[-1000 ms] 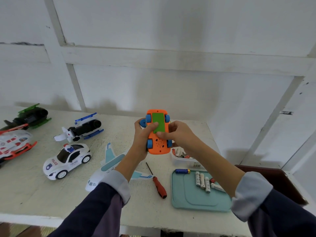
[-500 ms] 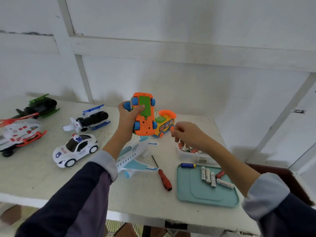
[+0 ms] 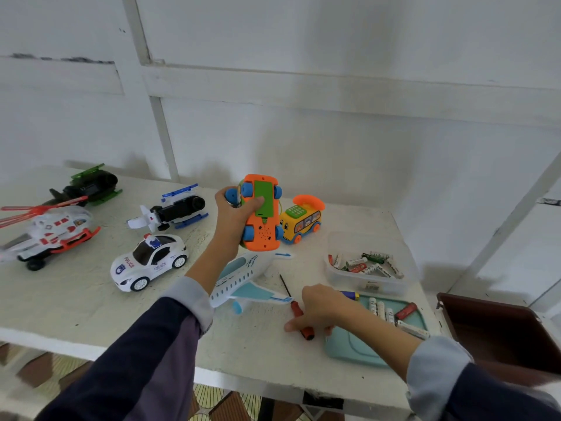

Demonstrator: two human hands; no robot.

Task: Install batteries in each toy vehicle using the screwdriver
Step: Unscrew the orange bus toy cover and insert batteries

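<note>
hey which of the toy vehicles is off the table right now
The orange car with blue wheels. The left hand holds it up, underside and green battery cover facing the camera; the police car, airplane, yellow bus and helicopters rest on the table.

Seven toy vehicles, one screwdriver, two containers of batteries and two hands on a white table.

The toys: one orange plastic car with blue wheels [image 3: 261, 217], one yellow toy bus with an orange handset on its roof [image 3: 300, 220], one white and pale blue plastic airplane [image 3: 243, 281], one white police car [image 3: 148, 262], and three helicopters, namely one black and green [image 3: 88, 186], one black, white and blue [image 3: 173, 210], one white and red [image 3: 50, 233]. There is one red-handled screwdriver [image 3: 296, 308]. One clear plastic tub [image 3: 368, 264] holds loose batteries, too jumbled to count; one teal tray [image 3: 358, 349] holds roughly half a dozen more. Two hands show: a left hand [image 3: 235, 217] and a right hand [image 3: 321, 308].
</note>
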